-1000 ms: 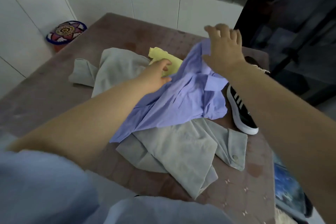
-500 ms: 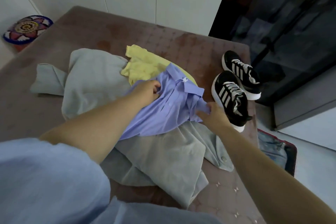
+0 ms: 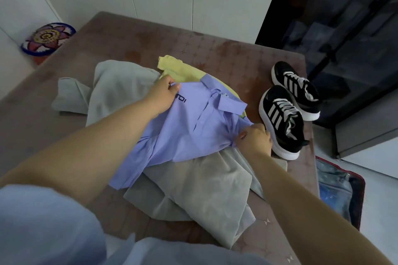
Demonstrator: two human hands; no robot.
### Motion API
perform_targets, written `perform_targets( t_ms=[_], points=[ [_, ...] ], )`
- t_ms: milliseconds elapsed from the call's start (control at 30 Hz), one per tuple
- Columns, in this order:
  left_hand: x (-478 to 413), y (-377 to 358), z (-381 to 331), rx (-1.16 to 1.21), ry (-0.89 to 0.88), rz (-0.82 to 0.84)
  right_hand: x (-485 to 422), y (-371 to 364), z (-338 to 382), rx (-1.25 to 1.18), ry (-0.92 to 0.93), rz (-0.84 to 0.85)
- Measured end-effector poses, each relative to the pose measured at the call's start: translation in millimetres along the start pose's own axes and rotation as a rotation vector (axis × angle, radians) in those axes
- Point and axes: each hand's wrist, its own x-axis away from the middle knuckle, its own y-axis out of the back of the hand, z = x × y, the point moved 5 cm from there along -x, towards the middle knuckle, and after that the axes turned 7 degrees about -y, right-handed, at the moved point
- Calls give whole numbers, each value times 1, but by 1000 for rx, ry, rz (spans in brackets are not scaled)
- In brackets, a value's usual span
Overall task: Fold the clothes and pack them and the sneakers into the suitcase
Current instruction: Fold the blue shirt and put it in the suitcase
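Nearest you, a grey garment [image 3: 193, 196] lies crumpled on the bed [image 3: 129, 38], and the open suitcase [image 3: 340, 189] sits on the floor off the bed's right edge, below your right forearm

On top of the grey cloth lies the blue shirt [image 3: 189, 135], front up, with its buttons and printed chest lettering showing. Its long axis runs on a slant, with the hem trailing toward you on the left and the collar pointing away to the right. You hold it across that axis. Your left grip [image 3: 163, 97] pinches the far-left shoulder edge just beside the lettering, thumb against fingers. Your right grip [image 3: 254, 140] is curled round a bunch of cloth at the right shoulder or sleeve. Both are at the collar end, so the body hangs back toward you and the hem is the free end. The next move probably turns on drawing the two shoulders apart to flatten the shirt before any fold

Beyond the collar a yellow garment [image 3: 181, 69] pokes out from under the shirt. The sneakers [image 3: 282, 118] stand side by side to the right, and the near one is just beside your right grip, so that side has little room
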Motion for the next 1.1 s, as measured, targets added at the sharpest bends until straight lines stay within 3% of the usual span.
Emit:
perform_targets(
  t_ms=[100, 200, 367, 500, 633, 733, 867, 967, 1100],
  points=[
    [-6, 44, -4, -16, -63, -159, -2, 34, -8, -476, 7, -61],
    [-12, 97, 4, -84, -102, -207, -11, 84, -15, -727, 14, -29],
    [-13, 135, 24, -138, -59, -156, -17, 125, -13, -506, -1, -11],
    [-16, 130, 52, -68, 12, -100, -8, 101, -14, -439, -7, 198],
    [-23, 115, 60, -169, 33, -8, -2, 83, -35, -46, 24, 400],
    [-23, 99, 64, -255, 81, 158, 0, 80, -48, 92, 1, 425],
    [-23, 79, 66, -317, 135, 370, -2, 88, -48, -72, 46, 379],
    [-35, 80, 57, -116, 120, 267, -4, 101, -44, -274, 65, 348],
    [-65, 100, 38, 41, 31, -4, -23, 121, -28, -320, 107, 296]
  ],
)
